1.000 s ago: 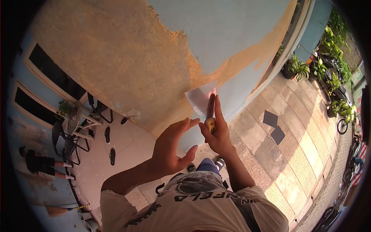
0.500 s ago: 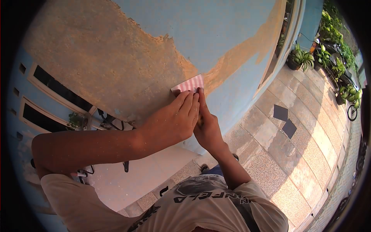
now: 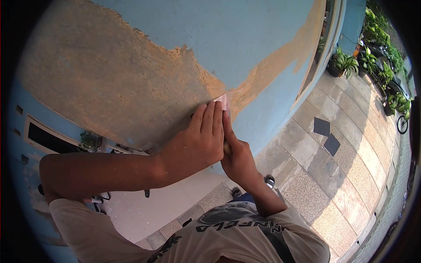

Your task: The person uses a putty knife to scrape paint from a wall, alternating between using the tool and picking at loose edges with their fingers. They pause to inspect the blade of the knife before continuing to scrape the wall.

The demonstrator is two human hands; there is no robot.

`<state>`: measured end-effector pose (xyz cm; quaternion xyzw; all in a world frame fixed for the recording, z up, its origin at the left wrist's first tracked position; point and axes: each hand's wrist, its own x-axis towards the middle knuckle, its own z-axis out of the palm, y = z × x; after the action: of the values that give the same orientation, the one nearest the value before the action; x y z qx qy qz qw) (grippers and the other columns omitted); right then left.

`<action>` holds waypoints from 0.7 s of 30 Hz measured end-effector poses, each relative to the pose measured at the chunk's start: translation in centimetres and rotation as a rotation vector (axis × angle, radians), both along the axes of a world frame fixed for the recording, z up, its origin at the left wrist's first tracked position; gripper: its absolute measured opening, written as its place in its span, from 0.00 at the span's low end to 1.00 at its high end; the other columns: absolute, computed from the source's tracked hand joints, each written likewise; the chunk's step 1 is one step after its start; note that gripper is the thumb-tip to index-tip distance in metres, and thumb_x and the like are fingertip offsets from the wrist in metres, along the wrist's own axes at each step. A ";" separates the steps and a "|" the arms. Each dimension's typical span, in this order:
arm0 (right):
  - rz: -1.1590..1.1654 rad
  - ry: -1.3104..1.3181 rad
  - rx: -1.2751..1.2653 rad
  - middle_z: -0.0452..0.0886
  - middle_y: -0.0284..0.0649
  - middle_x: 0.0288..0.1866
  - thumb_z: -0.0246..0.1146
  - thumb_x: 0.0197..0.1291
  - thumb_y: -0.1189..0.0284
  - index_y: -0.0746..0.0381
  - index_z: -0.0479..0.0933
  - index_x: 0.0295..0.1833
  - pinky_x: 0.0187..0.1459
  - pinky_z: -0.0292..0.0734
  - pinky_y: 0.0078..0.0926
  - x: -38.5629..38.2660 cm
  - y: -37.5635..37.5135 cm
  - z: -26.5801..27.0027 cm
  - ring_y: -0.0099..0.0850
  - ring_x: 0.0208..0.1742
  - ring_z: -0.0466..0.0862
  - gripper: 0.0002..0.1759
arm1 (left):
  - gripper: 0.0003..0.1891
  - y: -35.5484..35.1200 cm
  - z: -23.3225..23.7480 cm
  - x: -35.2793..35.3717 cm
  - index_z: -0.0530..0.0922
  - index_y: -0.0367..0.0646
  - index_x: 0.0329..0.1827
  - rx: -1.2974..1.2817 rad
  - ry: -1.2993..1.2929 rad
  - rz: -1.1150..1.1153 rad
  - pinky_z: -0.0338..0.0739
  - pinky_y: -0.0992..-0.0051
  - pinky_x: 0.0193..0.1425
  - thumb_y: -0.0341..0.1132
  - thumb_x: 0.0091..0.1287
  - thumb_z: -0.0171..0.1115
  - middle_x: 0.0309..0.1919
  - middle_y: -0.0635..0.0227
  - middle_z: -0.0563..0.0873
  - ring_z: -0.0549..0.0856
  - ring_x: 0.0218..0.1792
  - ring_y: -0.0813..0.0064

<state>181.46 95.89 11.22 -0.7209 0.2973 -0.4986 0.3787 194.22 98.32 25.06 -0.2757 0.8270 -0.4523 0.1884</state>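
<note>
A broad putty knife (image 3: 223, 102) lies against the bare, scraped patch of wall (image 3: 131, 74), its blade mostly covered by my fingers. My left hand (image 3: 199, 136) is closed over the blade, fingers straight, side by side and pressing on it; its thumb is hidden. Just to the right, my right hand (image 3: 239, 155) wraps around the yellowish handle (image 3: 227, 147), index finger stretched up along the blade. Both hands touch the same tool, close to the jagged edge of the blue paint (image 3: 206, 30).
A tan strip (image 3: 272, 61) runs up the wall toward a window frame. Paving (image 3: 302, 188) with two dark squares (image 3: 322, 126) lies to the right, beside potted plants (image 3: 344, 63). A pale flat surface (image 3: 144, 210) is below my left arm.
Both hands and the putty knife have shifted slightly down. The pink-striped face of the blade was widely visible and now shows only as a small pale corner above my fingers.
</note>
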 end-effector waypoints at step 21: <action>-0.002 0.023 0.048 0.80 0.57 0.29 0.56 0.48 0.89 0.61 0.50 0.81 0.36 0.77 0.47 -0.5 0.7 1.2 0.55 0.30 0.82 0.50 | 0.22 0.2 1.1 -0.1 0.79 0.28 0.59 0.081 -0.180 0.068 0.75 0.63 0.69 0.31 0.64 0.61 0.58 0.43 0.82 0.80 0.64 0.52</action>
<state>180.97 96.60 12.41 -0.7169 0.3142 -0.4835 0.3920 194.09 98.53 26.16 -0.2542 0.8146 -0.4346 0.2881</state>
